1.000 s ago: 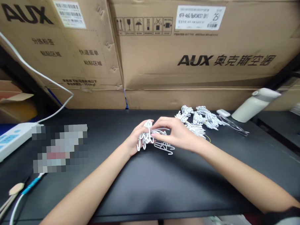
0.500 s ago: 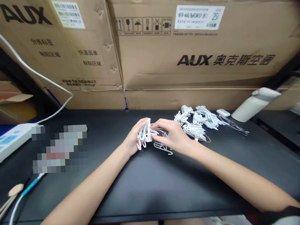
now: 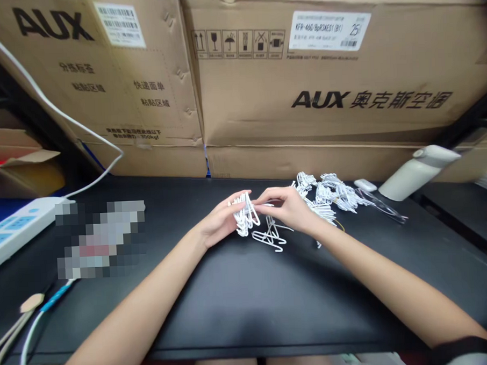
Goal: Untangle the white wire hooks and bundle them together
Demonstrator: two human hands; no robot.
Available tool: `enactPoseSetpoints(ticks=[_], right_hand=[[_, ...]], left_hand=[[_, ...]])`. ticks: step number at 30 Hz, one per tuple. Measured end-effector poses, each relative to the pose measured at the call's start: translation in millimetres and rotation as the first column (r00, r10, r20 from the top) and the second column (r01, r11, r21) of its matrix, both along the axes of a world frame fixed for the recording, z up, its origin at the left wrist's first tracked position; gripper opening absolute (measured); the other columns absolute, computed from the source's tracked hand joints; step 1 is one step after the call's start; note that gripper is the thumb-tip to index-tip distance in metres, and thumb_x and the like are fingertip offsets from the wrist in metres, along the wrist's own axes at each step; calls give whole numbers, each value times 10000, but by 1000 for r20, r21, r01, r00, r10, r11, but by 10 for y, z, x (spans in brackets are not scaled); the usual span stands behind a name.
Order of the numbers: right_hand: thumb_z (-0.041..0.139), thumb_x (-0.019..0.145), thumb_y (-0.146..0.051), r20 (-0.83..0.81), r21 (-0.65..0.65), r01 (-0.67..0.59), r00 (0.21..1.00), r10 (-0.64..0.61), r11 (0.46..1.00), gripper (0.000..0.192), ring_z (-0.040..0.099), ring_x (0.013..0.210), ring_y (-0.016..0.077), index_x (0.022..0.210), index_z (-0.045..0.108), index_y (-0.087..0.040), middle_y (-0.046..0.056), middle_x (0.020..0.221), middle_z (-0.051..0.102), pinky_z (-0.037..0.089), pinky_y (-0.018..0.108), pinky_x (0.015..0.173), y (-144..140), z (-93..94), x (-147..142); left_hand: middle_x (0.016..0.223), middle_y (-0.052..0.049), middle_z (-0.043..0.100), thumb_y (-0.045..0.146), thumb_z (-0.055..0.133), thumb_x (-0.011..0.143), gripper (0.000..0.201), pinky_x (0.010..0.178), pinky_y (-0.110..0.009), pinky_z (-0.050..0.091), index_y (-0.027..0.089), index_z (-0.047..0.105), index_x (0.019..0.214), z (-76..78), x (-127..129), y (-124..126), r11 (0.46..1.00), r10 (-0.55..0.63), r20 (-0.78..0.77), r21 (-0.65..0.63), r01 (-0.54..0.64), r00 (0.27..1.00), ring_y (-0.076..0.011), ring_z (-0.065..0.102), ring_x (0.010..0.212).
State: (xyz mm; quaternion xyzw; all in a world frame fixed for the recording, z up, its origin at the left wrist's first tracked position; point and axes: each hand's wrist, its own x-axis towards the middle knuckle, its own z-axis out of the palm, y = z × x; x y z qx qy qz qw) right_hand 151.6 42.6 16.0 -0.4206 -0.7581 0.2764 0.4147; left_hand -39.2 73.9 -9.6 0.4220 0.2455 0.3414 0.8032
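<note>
My left hand holds a small bunch of white wire clips just above the black table. My right hand pinches one white clip at the bunch's right side, fingertips meeting those of the left hand. A few loose white clips lie on the table right below both hands. A larger heap of the same white clips sits behind my right hand, further back and to the right.
Big brown AUX cartons wall off the table's back. A white bottle lies at the right, next to a small white piece. A white power strip with its cable sits at the left, beside a blurred patch.
Both hands have lifted a little and my right hand has opened away from the bunch, so the loose clips on the table under it now show.
</note>
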Motion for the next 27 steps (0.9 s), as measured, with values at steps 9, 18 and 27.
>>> enactPoseSetpoints(ticks=[9,18,27], right_hand=[[573,851,-208,65,125,-55,997,47,991,144,649,903,175,890,702,-156,88,959,699,502,309,834,-11,-53,-36],[522,883,-246,102,90,-20,995,11,996,175,648,792,157,892,673,-159,46,876,706,494,277,738,1,-128,-68],[556,863,-223,176,146,45,982,-71,988,152,635,838,182,883,701,-182,51,900,721,480,327,794,95,-248,4]], left_hand=[[1064,-49,684,86,724,687,475,863,-291,481,219,573,1118,-65,49,-24,991,133,41,-26,-132,990,-166,659,918],[1256,-93,609,96,732,685,523,956,-304,453,196,586,1177,-58,76,-19,980,197,-11,-16,-197,980,-195,611,1083],[1164,-103,662,197,812,604,451,952,-340,459,160,669,1031,-128,72,23,922,312,-89,271,-278,946,-225,617,1056]])
